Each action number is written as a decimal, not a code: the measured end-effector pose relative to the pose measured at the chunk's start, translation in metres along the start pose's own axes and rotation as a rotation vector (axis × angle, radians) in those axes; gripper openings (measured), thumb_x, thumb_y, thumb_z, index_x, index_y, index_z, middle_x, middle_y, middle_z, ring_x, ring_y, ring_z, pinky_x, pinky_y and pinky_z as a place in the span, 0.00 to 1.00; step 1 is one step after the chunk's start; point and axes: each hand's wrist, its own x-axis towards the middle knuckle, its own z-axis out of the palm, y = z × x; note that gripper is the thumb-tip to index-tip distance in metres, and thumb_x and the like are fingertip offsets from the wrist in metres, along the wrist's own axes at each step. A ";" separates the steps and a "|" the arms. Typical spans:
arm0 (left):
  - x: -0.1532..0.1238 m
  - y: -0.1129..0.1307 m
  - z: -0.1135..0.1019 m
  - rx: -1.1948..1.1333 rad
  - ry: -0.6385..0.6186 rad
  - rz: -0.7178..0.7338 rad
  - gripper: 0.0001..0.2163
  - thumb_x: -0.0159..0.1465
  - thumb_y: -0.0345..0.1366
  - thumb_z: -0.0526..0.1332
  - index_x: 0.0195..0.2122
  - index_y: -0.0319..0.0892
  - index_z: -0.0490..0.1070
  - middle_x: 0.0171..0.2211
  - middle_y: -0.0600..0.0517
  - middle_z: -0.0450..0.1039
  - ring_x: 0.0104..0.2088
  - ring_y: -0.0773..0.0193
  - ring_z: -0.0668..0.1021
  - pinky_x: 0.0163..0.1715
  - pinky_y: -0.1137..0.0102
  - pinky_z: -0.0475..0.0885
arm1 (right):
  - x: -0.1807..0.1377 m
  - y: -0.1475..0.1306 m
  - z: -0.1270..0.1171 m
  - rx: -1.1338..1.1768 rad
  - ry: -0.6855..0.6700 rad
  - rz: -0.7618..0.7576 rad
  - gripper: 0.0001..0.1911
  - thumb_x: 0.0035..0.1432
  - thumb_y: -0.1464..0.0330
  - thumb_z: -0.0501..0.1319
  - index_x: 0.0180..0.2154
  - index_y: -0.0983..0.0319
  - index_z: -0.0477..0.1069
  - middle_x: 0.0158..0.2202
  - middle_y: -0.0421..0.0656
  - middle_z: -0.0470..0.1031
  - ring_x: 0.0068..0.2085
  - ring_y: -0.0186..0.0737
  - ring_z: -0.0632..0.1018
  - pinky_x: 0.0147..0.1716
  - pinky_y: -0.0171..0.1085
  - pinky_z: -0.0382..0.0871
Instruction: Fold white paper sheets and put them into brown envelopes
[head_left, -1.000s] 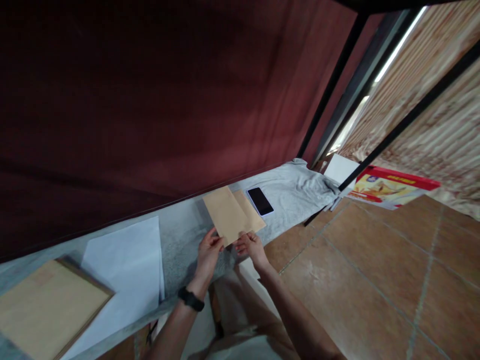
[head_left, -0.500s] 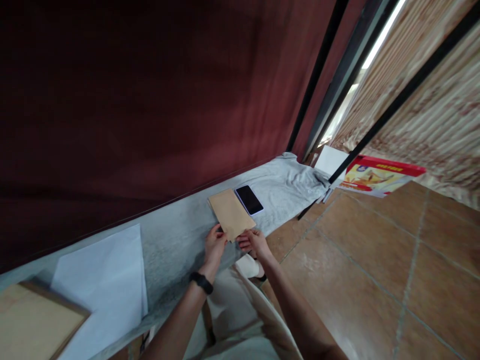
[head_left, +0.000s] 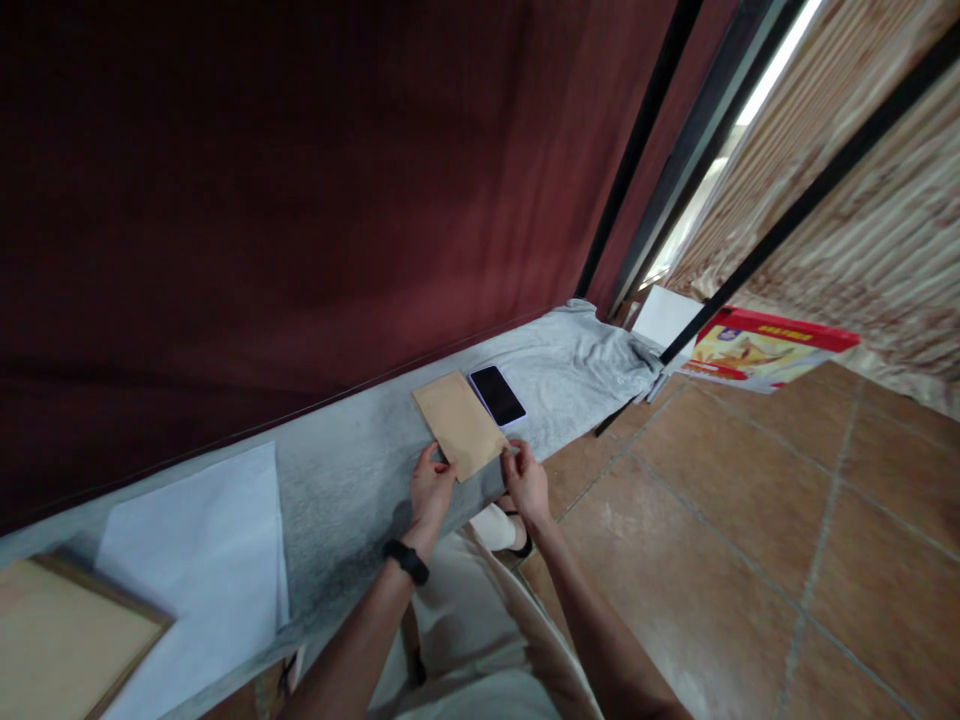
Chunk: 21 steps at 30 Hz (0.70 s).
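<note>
A tan kraft-paper envelope [head_left: 459, 425] lies at a slant on the grey cloth. My left hand [head_left: 432, 492] is closed at its near left edge, thumb and finger pinching there. At the near right corner, my right hand [head_left: 527, 486] has thumb and fingertips closed on the paper. Just beyond the envelope's right side lies a phone [head_left: 498, 396] with a dark screen and pale edge. A black band circles my left wrist.
Grey cloth [head_left: 330, 500] covers the long narrow bench. White paper sheets [head_left: 202, 560] and a stack of tan paper [head_left: 67, 640] lie at the left. A dark red panel rises behind. A red and yellow box [head_left: 757, 352] and a black pole [head_left: 810, 205] stand at the right.
My right hand has moved right along the envelope's near edge to its corner, and its fingers have closed there. My left hand stays at the near left edge.
</note>
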 end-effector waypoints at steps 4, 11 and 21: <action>-0.001 0.004 -0.001 0.115 0.024 0.013 0.29 0.56 0.36 0.66 0.59 0.37 0.66 0.23 0.57 0.73 0.24 0.64 0.75 0.29 0.71 0.67 | 0.007 -0.003 -0.007 -0.239 0.016 -0.112 0.20 0.68 0.60 0.51 0.53 0.57 0.75 0.42 0.45 0.82 0.45 0.45 0.81 0.43 0.36 0.69; -0.002 0.002 0.002 0.221 0.044 0.024 0.25 0.59 0.33 0.64 0.59 0.39 0.67 0.27 0.53 0.77 0.29 0.61 0.79 0.32 0.70 0.68 | 0.014 -0.004 -0.005 -0.389 0.033 -0.100 0.22 0.67 0.60 0.50 0.52 0.58 0.77 0.38 0.46 0.83 0.40 0.46 0.82 0.38 0.36 0.69; -0.014 0.020 -0.001 0.279 0.010 -0.041 0.25 0.61 0.29 0.63 0.61 0.41 0.67 0.30 0.52 0.79 0.31 0.62 0.79 0.32 0.71 0.65 | 0.012 -0.004 -0.008 -0.399 0.036 -0.155 0.23 0.66 0.60 0.50 0.50 0.60 0.79 0.38 0.48 0.83 0.39 0.45 0.81 0.38 0.35 0.69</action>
